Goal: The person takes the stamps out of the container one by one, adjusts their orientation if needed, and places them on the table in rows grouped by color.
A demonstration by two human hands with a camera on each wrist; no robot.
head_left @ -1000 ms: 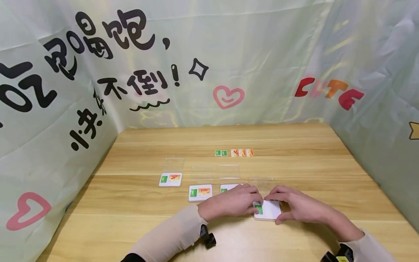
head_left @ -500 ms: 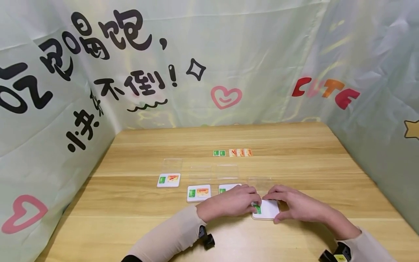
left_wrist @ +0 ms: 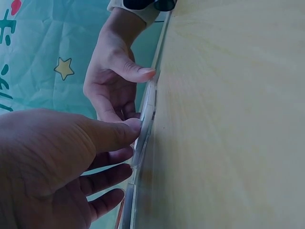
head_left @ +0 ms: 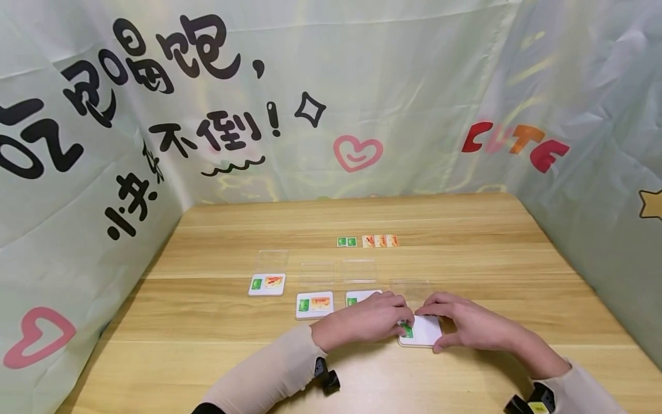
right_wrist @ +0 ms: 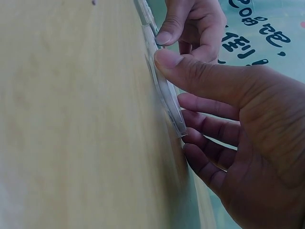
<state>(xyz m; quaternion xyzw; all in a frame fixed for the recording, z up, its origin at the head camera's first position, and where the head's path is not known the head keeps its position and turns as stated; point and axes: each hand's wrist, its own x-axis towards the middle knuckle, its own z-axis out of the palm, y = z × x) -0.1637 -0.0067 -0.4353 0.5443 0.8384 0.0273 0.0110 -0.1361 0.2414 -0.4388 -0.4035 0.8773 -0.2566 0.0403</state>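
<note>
Both hands are at a white card in a clear holder [head_left: 427,332], with a small green sticker [head_left: 407,330] at its left end. My left hand [head_left: 369,316] pinches the left end between thumb and forefinger, its thumb close to the sticker. My right hand [head_left: 470,323] holds the right end, thumb at the near corner and fingertips along the far edge. In the left wrist view my left thumb meets the holder [left_wrist: 145,133] edge-on, and the other fingers spread loosely. From the right wrist view, my right thumb lies along the holder's [right_wrist: 165,93] near side.
Two finished-looking cards [head_left: 266,284] [head_left: 315,305] with green and orange stickers lie left; a third card [head_left: 362,296] is partly under my left hand. Clear lids [head_left: 360,271] stand behind them. Two green stickers [head_left: 346,242] and three orange ones [head_left: 380,241] lie farther back.
</note>
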